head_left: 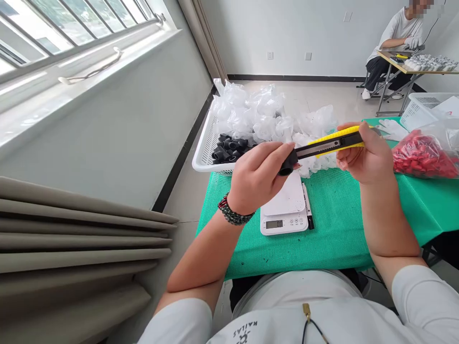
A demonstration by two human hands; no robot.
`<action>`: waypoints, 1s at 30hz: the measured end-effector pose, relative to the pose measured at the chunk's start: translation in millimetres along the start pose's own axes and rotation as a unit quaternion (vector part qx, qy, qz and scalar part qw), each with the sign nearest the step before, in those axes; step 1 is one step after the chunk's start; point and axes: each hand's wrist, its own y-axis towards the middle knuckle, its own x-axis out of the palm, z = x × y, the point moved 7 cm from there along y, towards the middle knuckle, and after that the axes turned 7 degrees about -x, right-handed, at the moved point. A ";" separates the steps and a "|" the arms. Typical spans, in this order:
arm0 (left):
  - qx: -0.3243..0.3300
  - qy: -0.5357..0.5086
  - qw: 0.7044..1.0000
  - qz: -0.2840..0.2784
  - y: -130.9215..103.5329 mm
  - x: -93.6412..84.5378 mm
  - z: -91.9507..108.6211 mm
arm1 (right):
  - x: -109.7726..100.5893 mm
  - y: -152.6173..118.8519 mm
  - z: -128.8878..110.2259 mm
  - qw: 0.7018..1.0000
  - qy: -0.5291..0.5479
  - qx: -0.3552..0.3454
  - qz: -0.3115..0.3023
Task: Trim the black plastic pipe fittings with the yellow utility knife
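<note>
Head cam: left hand (258,174) has a black tube (287,167) pinched tight over the scale (287,224), probably to steady it against the knife (337,142) blade. Right hand (375,153) is curled round the handle, presumably for control. White basket (202,165) holds black tubes (229,149) plus clear bags (244,107); another bag (449,129) has red pieces (423,155).

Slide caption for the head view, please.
The left hand holds a black tube at the tip of a yellow utility knife in the right hand.

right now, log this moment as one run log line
left grip: black tube | right grip: yellow utility knife, front end at tube | white scale: on green cover, marker alongside
</note>
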 end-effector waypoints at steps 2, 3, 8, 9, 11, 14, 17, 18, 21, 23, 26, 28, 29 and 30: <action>0.038 0.009 0.998 0.044 -2.2 -3.7 3.9 | -0.6 0.1 -0.3 1.000 -0.002 0.001 -0.003; 0.048 0.002 0.997 0.060 -2.7 -5.5 4.8 | -0.8 0.2 -0.6 1.000 -0.001 0.000 -0.006; -0.031 -0.048 0.997 0.053 0.6 -9.9 -2.0 | -1.3 0.9 -2.3 1.000 -0.001 -0.011 -0.009; -0.067 -0.065 0.995 0.037 1.6 -9.5 -5.1 | -0.6 0.7 -2.7 1.000 -0.002 -0.014 -0.010; -0.149 -0.128 0.980 0.000 2.3 -7.6 -11.9 | 1.6 -0.3 -4.0 1.000 -0.005 -0.019 -0.017; -0.282 -0.281 0.915 -0.067 0.0 0.8 -21.2 | 5.0 -3.4 -7.4 0.999 -0.013 -0.023 -0.027; -0.395 -0.429 0.801 -0.134 -5.6 14.8 -25.9 | 7.5 -7.8 -12.0 0.999 -0.023 -0.029 -0.031; -0.426 -0.462 0.762 -0.154 -8.0 19.8 -26.5 | 8.3 -9.1 -13.6 0.999 -0.023 -0.034 -0.030; -0.482 -0.504 0.693 -0.184 -15.1 30.7 -29.0 | 11.5 -11.9 -16.7 0.998 -0.012 -0.049 -0.030; -0.479 -0.502 0.698 -0.178 -17.1 33.2 -30.1 | 12.9 -12.3 -17.2 0.998 0.004 -0.050 -0.025; -0.421 -0.478 0.750 -0.178 -16.4 32.8 -24.7 | 15.2 -11.5 -15.5 0.999 0.035 -0.019 -0.025; -0.375 -0.444 0.795 -0.174 -14.2 29.6 -19.6 | 18.4 -11.6 -14.1 0.998 0.052 0.015 -0.042; -0.357 -0.425 0.815 -0.168 -12.8 27.6 -17.8 | 20.1 -12.1 -13.8 0.997 0.059 0.028 -0.052; -0.343 -0.406 0.832 -0.159 -11.3 25.4 -16.9 | 21.5 -12.8 -13.7 0.996 0.064 0.037 -0.060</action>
